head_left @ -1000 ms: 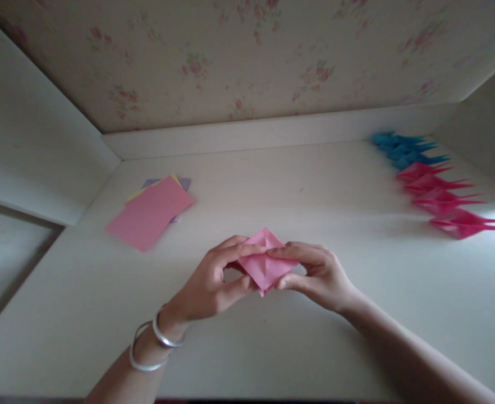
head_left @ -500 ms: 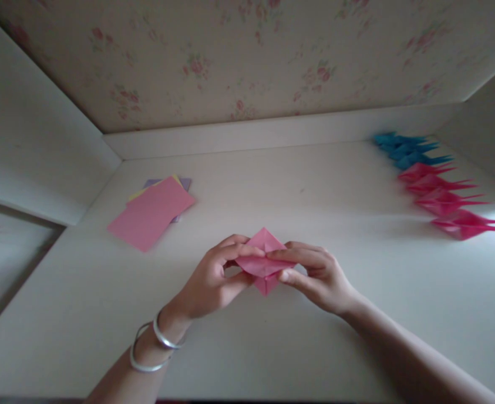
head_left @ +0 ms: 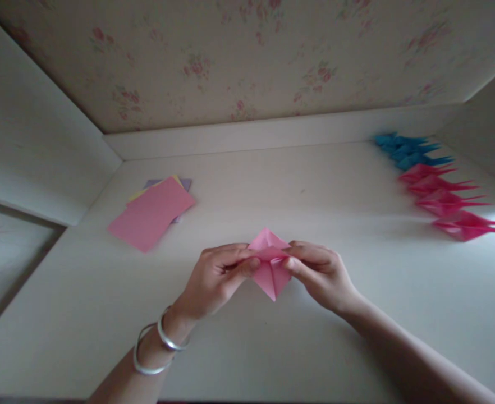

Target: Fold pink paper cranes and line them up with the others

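A small folded pink paper (head_left: 270,269) is held just above the white tabletop (head_left: 298,348), its lower point hanging down. My left hand (head_left: 216,278), with two silver bangles on the wrist, pinches the paper's left side between thumb and fingers. My right hand (head_left: 321,275) pinches its right side the same way. The fingertips of both hands nearly meet at the paper's middle crease.
A stack of flat paper sheets (head_left: 150,213), pink on top with yellow and purple under it, lies at the back left. Along the right edge stand a row of folded blue paper shapes (head_left: 407,150) and pink ones (head_left: 445,205). A flowered wall rises behind.
The paper has been squeezed inward from a wide diamond into a narrower shape, and its lower point now hangs down. Both hands have closed toward each other.
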The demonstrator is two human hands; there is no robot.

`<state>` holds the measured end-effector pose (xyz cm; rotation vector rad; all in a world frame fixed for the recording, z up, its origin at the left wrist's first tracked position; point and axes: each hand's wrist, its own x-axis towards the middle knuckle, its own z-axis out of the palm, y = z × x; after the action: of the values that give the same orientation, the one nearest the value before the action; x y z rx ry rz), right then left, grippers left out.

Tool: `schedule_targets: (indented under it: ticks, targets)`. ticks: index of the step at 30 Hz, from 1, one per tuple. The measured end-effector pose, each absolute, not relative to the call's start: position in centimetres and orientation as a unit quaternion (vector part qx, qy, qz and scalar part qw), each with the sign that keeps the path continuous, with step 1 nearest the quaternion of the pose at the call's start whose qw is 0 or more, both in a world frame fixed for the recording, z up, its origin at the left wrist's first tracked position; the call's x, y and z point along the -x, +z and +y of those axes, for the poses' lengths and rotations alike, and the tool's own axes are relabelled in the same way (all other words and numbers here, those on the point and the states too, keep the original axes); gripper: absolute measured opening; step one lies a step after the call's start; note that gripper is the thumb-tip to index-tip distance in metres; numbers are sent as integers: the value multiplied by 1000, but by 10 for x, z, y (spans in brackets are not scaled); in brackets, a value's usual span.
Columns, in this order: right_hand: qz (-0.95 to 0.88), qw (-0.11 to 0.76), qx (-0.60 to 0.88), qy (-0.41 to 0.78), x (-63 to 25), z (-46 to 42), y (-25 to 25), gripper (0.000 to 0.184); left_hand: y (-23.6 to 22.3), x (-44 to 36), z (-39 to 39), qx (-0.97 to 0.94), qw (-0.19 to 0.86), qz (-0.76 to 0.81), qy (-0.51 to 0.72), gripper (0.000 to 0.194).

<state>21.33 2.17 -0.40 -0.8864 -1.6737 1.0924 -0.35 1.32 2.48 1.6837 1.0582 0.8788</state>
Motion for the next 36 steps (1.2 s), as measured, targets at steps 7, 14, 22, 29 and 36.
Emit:
schedule_targets:
  ticks: [7,14,22,29,36]
  targets:
    - [-679,441,417,413,-211,21,-4,29,24,-5,8,-697,441,435,363,15]
    - [-709,430,405,385,-206,19,-1,26,14,-13,6,-683,418,460,383,15]
    - [-738,441,360,362,-208,20,-9,10,15,-11,8,-682,374,476,411,15]
    - [-707,452,395,374,-206,19,-8,14,16,-12,7,-683,390,480,388,18]
    - [-666,448,421,422,-205,21,-5,20,18,-12,7,-676,417,485,365,27]
